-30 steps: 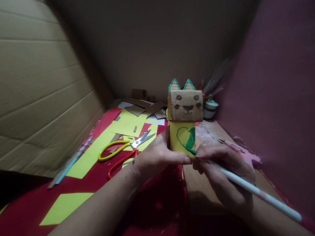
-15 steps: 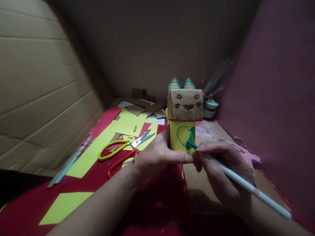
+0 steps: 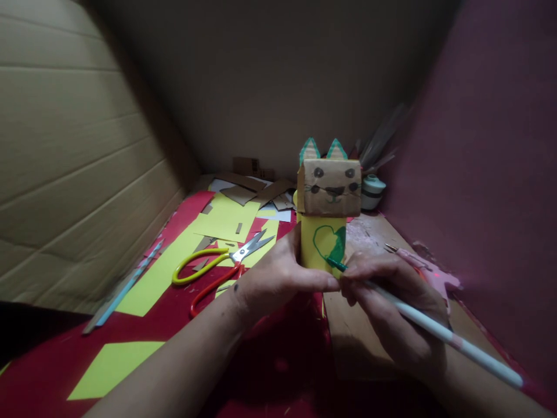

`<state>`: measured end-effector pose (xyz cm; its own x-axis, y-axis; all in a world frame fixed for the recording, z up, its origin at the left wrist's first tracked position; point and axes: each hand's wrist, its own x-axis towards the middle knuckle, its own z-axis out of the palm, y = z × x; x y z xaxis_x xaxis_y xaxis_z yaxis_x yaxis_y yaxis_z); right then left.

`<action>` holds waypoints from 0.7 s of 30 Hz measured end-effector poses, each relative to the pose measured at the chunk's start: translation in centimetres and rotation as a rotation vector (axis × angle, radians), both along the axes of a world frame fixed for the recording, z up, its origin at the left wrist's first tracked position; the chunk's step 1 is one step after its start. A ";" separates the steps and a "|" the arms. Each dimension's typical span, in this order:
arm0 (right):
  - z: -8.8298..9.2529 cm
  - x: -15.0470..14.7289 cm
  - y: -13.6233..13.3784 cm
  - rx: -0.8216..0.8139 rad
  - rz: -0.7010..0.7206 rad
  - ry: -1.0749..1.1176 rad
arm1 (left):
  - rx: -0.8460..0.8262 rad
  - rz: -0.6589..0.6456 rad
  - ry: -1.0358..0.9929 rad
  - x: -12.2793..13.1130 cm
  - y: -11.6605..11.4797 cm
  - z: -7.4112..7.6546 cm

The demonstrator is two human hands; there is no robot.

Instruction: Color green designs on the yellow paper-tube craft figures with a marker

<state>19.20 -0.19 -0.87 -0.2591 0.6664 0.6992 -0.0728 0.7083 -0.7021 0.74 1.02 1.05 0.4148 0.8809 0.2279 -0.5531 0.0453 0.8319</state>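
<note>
Two hands at one upright cat figure (image 3: pixel 331 212), a little right of the middle of the view; on top, a brown cardboard head (image 3: pixel 333 203) with two pointed ears (image 3: pixel 310 150) edged in green, dark round spots, whiskers and a small mouth; below, a yellow body (image 3: pixel 308 244) with a green heart (image 3: pixel 338 242), solid on the right side, mostly bare outline on the left; left hand (image 3: pixel 285 271) curled around the lower body, thumb across the front near the bottom, fingers mostly hidden behind; right hand (image 3: pixel 394 299) closed in a writing pinch on a white pen (image 3: pixel 426 321), close to the dark green tip (image 3: pixel 336 264); tip against the lower part of the heart, barrel slanting down to the right; base of the figure behind the hands, so cannot tell whether resting on anything; left of the left hand, scissors (image 3: pixel 241 254) with one yellow and one red handle, blades apart, on a red tabletop (image 3: pixel 282 354) among yellow sheets (image 3: pixel 228 217) and small scraps; farther back, brown cardboard strips (image 3: pixel 274 191); at far left, a blue striped stick (image 3: pixel 129 284); behind the figure, to the right, a pale jar (image 3: pixel 372 191) with a dark band; just past the right hand, a pink tool (image 3: pixel 437 280) with a metal tip; below that hand, a brown board (image 3: pixel 352 325).
</note>
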 end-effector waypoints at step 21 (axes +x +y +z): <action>0.0 -0.7 -0.3 -0.066 -0.022 0.122 | 0.035 -0.052 -0.064 0.0 -0.3 0.1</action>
<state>18.53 -0.50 -0.92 -0.1596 0.7169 0.6787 -0.1453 0.6629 -0.7345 0.77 0.67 1.13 0.4437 0.8494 0.2856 -0.6026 0.0469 0.7967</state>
